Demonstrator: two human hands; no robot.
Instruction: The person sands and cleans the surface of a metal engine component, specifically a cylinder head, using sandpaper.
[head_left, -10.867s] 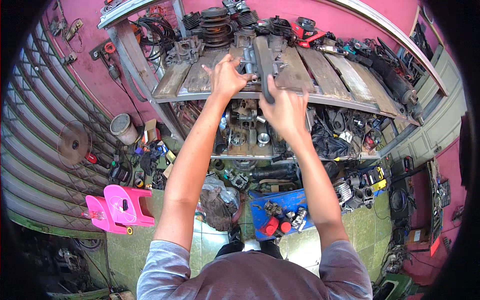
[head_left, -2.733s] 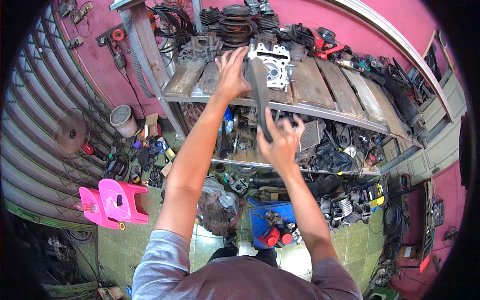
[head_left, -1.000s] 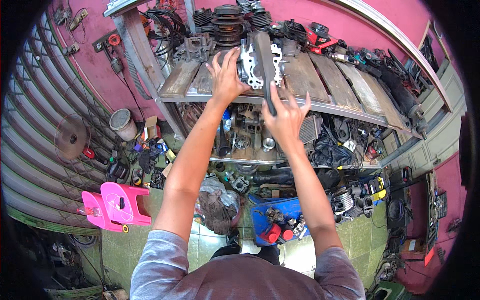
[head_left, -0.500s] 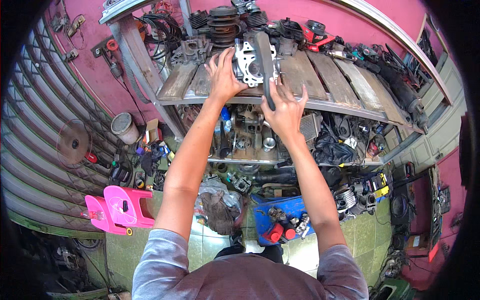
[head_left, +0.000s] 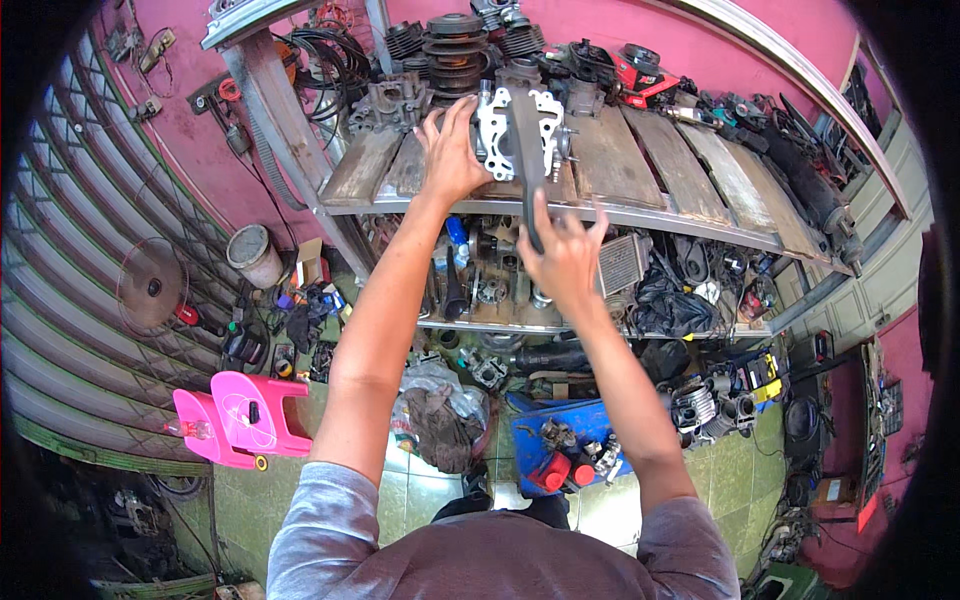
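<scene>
An engine cylinder head (head_left: 494,140), with a bright metal face and several holes, rests near the front edge of the plank shelf. My left hand (head_left: 453,160) grips its left side, thumb near the lower edge and fingers curled over. In my right hand (head_left: 566,258) is the handle of a long tool (head_left: 526,150) with a flat grey-brown body and a narrow dark handle. Its body lies across the middle of the cylinder head's face, hiding part of it. The tool's exact kind and working side do not show.
Engine parts (head_left: 455,60) and a red-and-black machine part (head_left: 640,80) line the back of the plank shelf (head_left: 610,155). Below, a lower shelf holds more parts. On the floor are a blue tray (head_left: 530,440), a dark rag (head_left: 440,425) and a pink stool (head_left: 260,400).
The tool and my right hand have slid toward me over the cylinder head's face. My left hand keeps its grip. The whole view has shifted slightly.
</scene>
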